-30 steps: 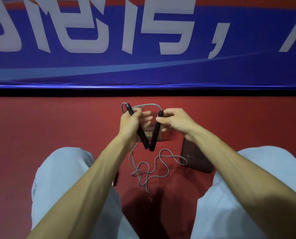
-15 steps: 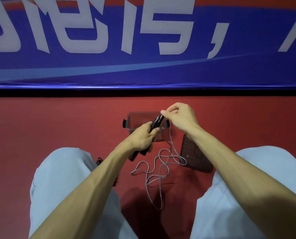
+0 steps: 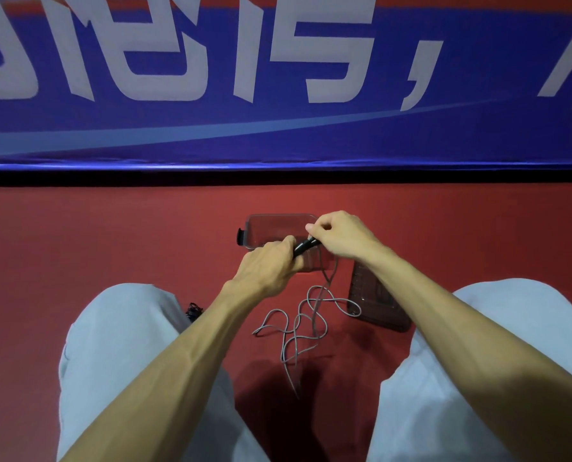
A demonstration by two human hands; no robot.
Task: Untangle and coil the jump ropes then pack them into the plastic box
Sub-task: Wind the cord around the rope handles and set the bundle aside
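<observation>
Both black handles (image 3: 306,244) now sit together in the left hand (image 3: 268,268); a second ago each hand held one. Behind, a blue banner (image 3: 278,135) with white lettering hangs above the red floor (image 3: 111,235). On that floor, past the person's knees, lie a dark lid (image 3: 377,308) and the clear plastic box (image 3: 256,228). The grey cord (image 3: 306,315) drops into loose tangled loops beside the lid. The left hand grips the handles over the box, and the right hand (image 3: 341,235) pinches the cord at their tips.
</observation>
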